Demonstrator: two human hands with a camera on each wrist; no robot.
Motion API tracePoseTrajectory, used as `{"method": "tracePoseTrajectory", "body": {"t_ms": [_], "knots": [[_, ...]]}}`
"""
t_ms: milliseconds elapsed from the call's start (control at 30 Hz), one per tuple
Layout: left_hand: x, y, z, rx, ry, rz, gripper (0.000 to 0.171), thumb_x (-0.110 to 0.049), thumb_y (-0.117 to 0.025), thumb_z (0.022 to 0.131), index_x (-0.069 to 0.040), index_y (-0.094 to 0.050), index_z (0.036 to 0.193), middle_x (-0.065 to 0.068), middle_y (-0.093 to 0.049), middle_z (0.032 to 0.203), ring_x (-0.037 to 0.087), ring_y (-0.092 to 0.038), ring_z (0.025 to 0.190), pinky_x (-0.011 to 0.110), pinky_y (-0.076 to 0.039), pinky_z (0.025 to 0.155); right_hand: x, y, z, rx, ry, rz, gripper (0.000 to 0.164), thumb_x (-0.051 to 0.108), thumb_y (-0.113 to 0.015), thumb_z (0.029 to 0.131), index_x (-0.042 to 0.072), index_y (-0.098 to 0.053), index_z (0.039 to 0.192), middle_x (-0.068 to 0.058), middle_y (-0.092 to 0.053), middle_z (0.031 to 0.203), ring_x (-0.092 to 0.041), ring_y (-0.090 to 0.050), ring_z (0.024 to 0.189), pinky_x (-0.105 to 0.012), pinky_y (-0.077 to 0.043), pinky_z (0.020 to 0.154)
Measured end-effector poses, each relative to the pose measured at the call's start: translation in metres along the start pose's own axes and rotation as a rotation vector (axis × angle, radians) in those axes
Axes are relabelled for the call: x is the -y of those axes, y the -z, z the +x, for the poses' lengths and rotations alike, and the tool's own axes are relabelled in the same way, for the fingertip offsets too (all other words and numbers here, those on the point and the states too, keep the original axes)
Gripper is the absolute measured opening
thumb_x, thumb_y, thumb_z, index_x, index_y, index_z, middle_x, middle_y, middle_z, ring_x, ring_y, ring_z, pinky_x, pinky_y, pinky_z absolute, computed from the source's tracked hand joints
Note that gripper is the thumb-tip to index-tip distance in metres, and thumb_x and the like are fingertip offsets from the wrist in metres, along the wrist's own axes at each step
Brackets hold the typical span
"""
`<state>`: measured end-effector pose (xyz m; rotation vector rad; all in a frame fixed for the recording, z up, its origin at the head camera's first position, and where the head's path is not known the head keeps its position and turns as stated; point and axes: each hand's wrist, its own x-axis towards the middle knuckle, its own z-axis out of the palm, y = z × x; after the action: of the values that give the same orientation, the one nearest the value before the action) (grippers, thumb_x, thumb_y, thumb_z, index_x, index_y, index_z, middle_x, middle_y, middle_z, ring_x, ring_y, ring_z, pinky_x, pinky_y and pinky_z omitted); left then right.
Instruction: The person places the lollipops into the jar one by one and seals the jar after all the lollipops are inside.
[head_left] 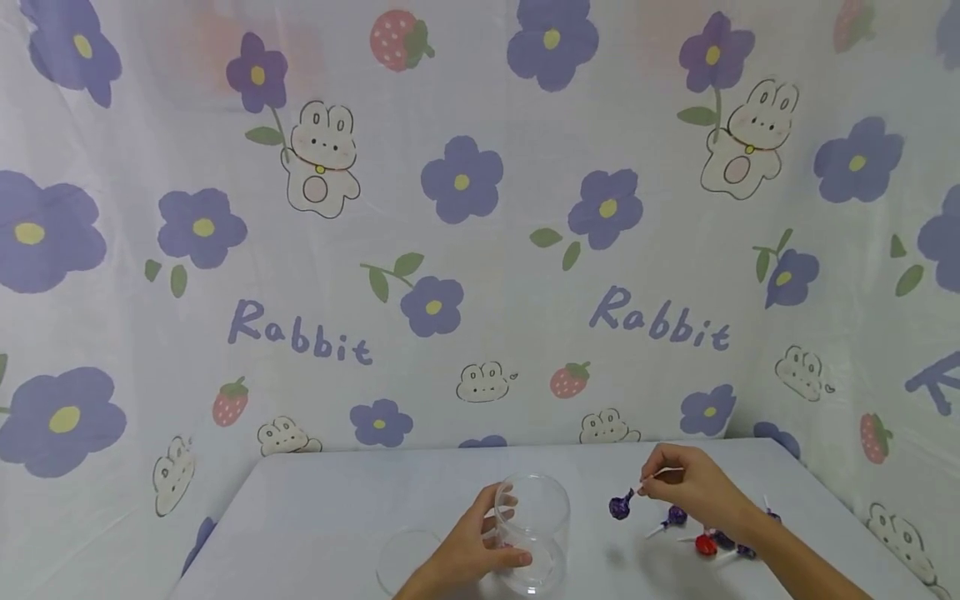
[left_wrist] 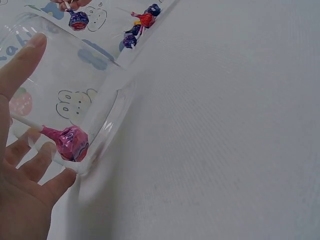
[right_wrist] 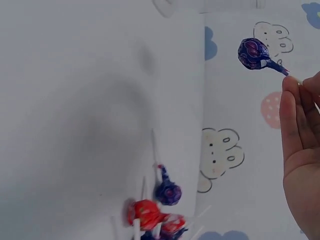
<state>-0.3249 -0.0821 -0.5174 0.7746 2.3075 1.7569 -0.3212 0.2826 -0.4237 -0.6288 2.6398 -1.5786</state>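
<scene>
My left hand [head_left: 480, 533] grips a clear round jar [head_left: 536, 508], thumb on the near side and fingers curled behind it. Inside the jar lies a pink-wrapped lollipop [left_wrist: 72, 142], seen through the wall in the left wrist view. Out to the right, my right hand [head_left: 690, 483] pinches the white stick of a purple-wrapped lollipop [head_left: 620, 507], its round head hanging down to the left above the table. That same purple lollipop shows large in the right wrist view, with fingertips [right_wrist: 292, 85] at its stick.
Below my right forearm lie several more lollipops, among them a red one [head_left: 706, 545] and a purple one [head_left: 677, 516]. A clear round lid [head_left: 397, 554] lies flat left of the jar. The white table [head_left: 315, 517] ends at a printed curtain [head_left: 480, 250].
</scene>
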Motion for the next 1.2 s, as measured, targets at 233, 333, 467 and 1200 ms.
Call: {"method": "tracePoseTrajectory", "body": {"t_ms": [233,333,467,1200], "knots": [[0.000,0.000,0.000,-0.001,0.009,-0.002,0.088,-0.032,-0.088,0.086,-0.021,-0.036,0.155,0.006,-0.050,0.146,0.038,-0.050,0.137,0.054,-0.047,0.107,0.023,-0.007,0.014,-0.019,0.064,0.013,0.012,0.007,-0.069,0.097,-0.002,-0.063,0.102,-0.017,-0.065,0.103,-0.028,-0.073,0.095,-0.034,-0.060,0.087],[0.001,0.001,0.000,-0.006,0.003,0.001,0.087,-0.032,-0.088,0.086,-0.020,-0.036,0.155,0.008,-0.050,0.146,0.039,-0.050,0.136,0.054,-0.048,0.106,0.033,-0.014,0.022,-0.020,0.084,0.012,0.011,0.007,-0.069,0.097,-0.001,-0.063,0.102,-0.016,-0.066,0.102,-0.026,-0.073,0.094,-0.034,-0.060,0.089],[0.001,0.001,0.001,-0.013,0.008,0.011,0.087,-0.032,-0.088,0.086,-0.020,-0.036,0.155,0.011,-0.050,0.146,0.042,-0.050,0.136,0.056,-0.048,0.105,0.044,-0.026,0.031,-0.010,0.122,0.005,0.007,0.005,-0.068,0.097,0.000,-0.064,0.101,-0.015,-0.067,0.101,-0.027,-0.074,0.092,-0.034,-0.060,0.088],[0.004,0.000,0.002,0.008,-0.006,-0.033,0.089,-0.030,-0.088,0.086,-0.019,-0.035,0.156,0.011,-0.046,0.149,0.042,-0.051,0.135,0.053,-0.050,0.105,0.063,-0.094,0.061,0.138,0.292,0.033,0.010,-0.006,-0.069,0.090,0.003,-0.066,0.092,-0.012,-0.068,0.095,-0.028,-0.073,0.087,-0.030,-0.062,0.077]]}}
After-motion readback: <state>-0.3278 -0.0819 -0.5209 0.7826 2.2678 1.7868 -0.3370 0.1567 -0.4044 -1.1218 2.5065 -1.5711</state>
